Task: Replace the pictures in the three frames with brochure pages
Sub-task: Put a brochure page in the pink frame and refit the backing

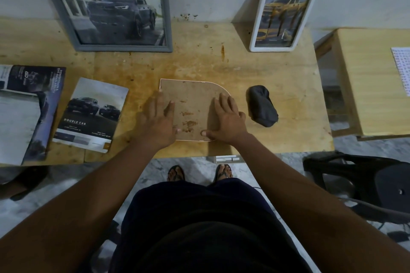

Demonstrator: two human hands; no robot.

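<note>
Worn, stained wooden table (199,60) stood against pale wall. Third frame (190,104) lay face down at table centre, brown backing up. Left hand (160,119) and right hand (227,117) rested flat on it, fingers spread, gripping nothing. Grey frame (106,9) and white frame (284,13) leaned on wall, truck pages inside. Brochure page (91,115) lay left; dark cloth (263,105) right. Second table (368,82) stood alongside; marbled floor below.

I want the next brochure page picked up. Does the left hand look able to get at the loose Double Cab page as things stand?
Probably yes. The left hand rests flat on the face-down frame, and the Double Cab page lies just to its left on the table, uncovered, with only bare tabletop between them.
</note>
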